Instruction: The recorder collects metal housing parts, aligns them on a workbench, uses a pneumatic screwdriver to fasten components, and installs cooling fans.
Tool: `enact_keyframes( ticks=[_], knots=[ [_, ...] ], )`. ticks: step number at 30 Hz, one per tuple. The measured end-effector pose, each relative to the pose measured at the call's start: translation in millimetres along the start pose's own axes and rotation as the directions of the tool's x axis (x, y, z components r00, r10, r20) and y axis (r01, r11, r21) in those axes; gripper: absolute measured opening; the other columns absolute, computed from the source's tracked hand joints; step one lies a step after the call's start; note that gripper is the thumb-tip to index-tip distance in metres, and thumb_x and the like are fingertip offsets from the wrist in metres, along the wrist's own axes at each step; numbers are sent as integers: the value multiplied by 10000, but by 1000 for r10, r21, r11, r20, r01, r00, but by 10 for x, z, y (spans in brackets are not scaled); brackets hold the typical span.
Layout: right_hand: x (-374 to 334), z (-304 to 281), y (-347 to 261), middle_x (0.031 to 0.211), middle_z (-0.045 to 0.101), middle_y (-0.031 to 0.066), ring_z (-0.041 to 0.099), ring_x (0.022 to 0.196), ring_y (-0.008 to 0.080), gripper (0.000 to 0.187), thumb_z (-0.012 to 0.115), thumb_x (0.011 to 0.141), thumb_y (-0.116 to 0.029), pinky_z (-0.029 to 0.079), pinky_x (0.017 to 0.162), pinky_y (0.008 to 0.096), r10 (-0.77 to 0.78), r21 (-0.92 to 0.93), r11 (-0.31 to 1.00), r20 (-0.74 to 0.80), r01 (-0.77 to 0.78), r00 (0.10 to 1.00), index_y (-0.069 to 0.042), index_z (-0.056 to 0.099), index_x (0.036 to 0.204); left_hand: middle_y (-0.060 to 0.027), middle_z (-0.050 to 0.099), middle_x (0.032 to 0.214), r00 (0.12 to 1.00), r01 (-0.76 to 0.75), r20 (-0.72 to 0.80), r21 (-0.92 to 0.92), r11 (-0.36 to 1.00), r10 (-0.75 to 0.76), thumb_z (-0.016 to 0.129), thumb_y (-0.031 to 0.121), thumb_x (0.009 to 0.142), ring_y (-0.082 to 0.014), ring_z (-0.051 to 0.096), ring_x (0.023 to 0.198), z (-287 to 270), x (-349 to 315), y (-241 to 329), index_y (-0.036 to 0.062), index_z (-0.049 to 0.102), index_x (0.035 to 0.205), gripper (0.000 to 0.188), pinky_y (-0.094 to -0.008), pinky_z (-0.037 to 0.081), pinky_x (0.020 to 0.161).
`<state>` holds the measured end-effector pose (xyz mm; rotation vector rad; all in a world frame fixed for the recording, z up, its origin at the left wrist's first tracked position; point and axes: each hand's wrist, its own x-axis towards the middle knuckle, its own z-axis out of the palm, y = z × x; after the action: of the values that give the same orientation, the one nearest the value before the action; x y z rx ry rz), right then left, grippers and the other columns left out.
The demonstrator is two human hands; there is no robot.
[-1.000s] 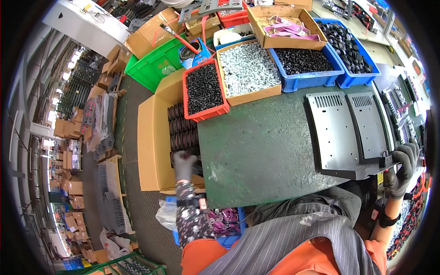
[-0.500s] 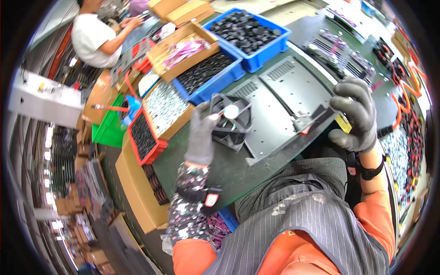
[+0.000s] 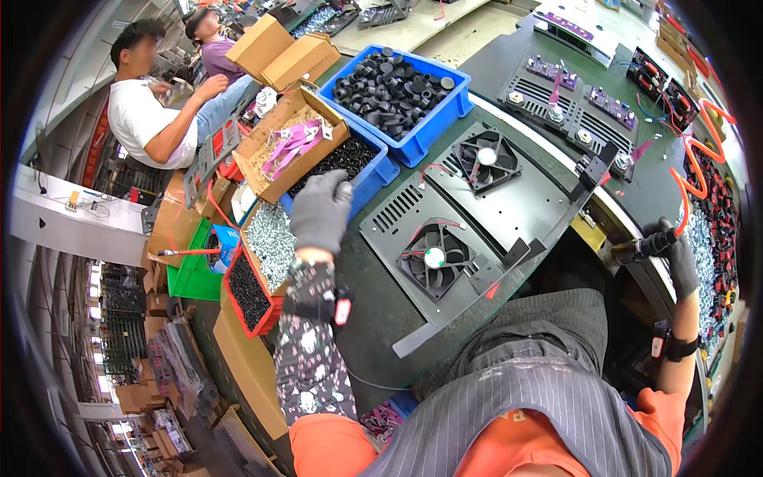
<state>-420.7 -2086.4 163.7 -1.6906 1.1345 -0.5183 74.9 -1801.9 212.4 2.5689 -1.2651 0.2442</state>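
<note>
My gloved left hand (image 3: 322, 213) is at the near edge of a blue bin of small black screws (image 3: 340, 163). Its fingers are bent and drawn together; whatever is between them, if anything, is hidden. At the right, my gloved right hand (image 3: 682, 262) is wrapped round a dark power screwdriver (image 3: 642, 248) joined to an orange coiled hose (image 3: 699, 171). Between the hands, two black metal plates (image 3: 520, 208) lie side by side on the green bench. One black fan (image 3: 435, 258) rests on the nearer plate, another fan (image 3: 486, 157) on the farther one, both with red leads.
Beyond the screws stand a blue bin of black round caps (image 3: 397, 95) and a cardboard box of purple strips (image 3: 294, 147). A silver screw box (image 3: 270, 242) and a red bin (image 3: 248, 294) sit at left. Plates with purple circuit boards (image 3: 612, 107) lie far right. Two people sit far left.
My left hand has let go of a fan and moved left to the screw bin. Two fans now lie on the plates. My right hand, open before, has moved right and taken the screwdriver.
</note>
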Motion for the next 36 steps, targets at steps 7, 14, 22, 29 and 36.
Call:
enact_keyframes(
  ticks=[7,14,22,29,36],
  knots=[
    [203,211,-554,680,630,63,596,623,142,284,676,741,-276,472,592,294,183,-377,926,435,-6,882,5,648,770,-166,611,1102,891,89,445,24,996,-90,550,378,883,-289,573,1027,152,532,-468,59,582,1140,411,-342,426,894],
    [373,346,-859,810,673,131,652,734,247,575,749,601,-400,511,675,325,466,-823,527,487,211,739,-56,649,1052,-47,607,842,645,413,732,-90,906,-221,540,340,895,-122,527,656,7,602,-446,69,571,1121,355,-290,444,564],
    [621,486,-384,787,622,58,611,732,196,350,711,717,-245,510,648,329,722,-792,592,602,146,341,-72,602,1001,-45,532,722,690,724,623,-577,379,-369,524,108,817,-122,494,546,36,463,-559,53,590,1010,211,-215,429,461],
    [629,344,-68,802,597,59,598,710,177,299,647,786,-126,532,631,320,717,-577,688,634,-440,289,-70,553,1064,-33,547,843,663,697,694,-709,-108,-281,442,51,886,-29,439,536,-2,480,-734,41,522,1131,258,-124,369,387],
    [450,128,-239,841,591,44,592,707,158,339,615,777,-51,527,645,314,650,-478,743,684,-469,332,-62,539,1107,27,472,666,685,570,636,-772,-281,-355,536,211,903,-13,350,459,-11,440,-762,53,575,986,183,-125,285,348]
  ],
)
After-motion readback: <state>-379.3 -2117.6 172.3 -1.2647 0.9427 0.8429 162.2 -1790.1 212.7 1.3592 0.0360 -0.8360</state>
